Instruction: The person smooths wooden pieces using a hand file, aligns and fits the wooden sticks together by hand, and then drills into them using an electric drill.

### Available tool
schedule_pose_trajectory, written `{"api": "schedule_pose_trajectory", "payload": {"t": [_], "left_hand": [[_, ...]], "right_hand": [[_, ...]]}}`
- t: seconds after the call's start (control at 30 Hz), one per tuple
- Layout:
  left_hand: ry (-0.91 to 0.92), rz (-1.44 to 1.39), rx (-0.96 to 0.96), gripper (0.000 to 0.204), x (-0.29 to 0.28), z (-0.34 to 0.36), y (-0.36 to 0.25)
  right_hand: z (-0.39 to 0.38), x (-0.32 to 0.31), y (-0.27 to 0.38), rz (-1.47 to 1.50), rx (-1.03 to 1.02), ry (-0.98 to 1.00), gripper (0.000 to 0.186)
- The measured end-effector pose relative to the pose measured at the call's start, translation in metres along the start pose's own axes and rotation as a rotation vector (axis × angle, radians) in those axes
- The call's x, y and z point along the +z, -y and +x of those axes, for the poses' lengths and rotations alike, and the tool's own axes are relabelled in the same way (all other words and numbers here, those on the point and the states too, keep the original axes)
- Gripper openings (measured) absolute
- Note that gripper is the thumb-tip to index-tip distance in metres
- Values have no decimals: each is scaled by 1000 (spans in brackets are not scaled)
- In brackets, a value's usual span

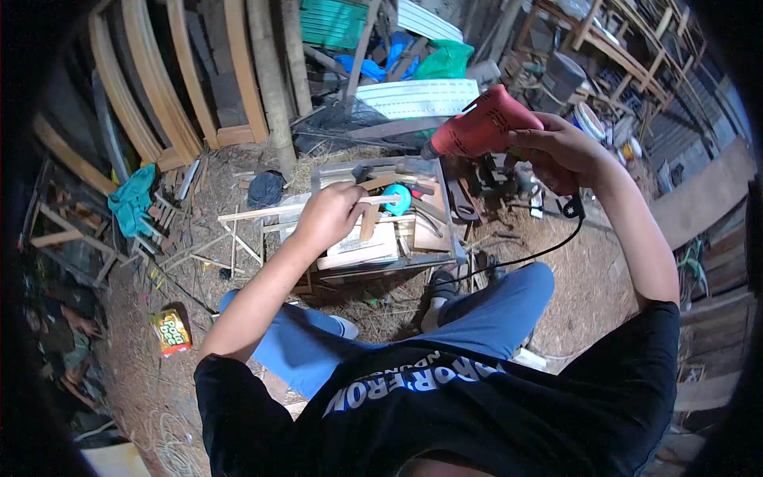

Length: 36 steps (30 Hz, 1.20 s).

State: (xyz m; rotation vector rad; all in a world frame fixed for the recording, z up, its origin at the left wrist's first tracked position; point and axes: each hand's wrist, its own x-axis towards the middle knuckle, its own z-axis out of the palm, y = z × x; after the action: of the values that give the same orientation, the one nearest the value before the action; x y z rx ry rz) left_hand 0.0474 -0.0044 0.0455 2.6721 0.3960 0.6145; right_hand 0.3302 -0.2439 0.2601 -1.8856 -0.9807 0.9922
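Observation:
My right hand (563, 153) is wrapped round the grip of a red corded power drill (485, 126), raised to the right of a low work table (373, 274). The drill's nose points left and down, toward the table's far right corner. A black cord (548, 250) hangs below that hand. Over the table, my left hand (330, 213) is closed on a thin wooden strip (262, 212) that sticks out on both sides of the fist. Next to its right end lies a turquoise tape roll or ring (396, 200). A short flat wood piece (369, 222) shows beside my fingers.
Hand tools and boards crowd the table top. Dark machinery or tools (497, 187) stand to its right. A black bundle (269, 189) and thin wooden frames lie left. Farther left are a teal cloth (133, 200) and a yellow snack packet (171, 331). Curved wooden frames (159, 87) lean behind.

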Motion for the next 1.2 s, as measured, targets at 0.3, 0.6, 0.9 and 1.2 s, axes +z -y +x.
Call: {"api": "schedule_pose_trajectory", "payload": {"t": [0.3,0.6,0.9,1.2], "left_hand": [[-52,-70,137,15,-5,45,-65],[13,-116,115,13,40,103,-116],[-8,-199,93,15,104,145,-129],[66,-201,40,13,149,167,-130]], "right_hand": [[4,-26,-189,410,30,-319,28],[91,25,-411,1026,161,-554,29],[168,74,-621,1471,150,-708,33],[173,86,-678,1815,168,-863,32]]}}
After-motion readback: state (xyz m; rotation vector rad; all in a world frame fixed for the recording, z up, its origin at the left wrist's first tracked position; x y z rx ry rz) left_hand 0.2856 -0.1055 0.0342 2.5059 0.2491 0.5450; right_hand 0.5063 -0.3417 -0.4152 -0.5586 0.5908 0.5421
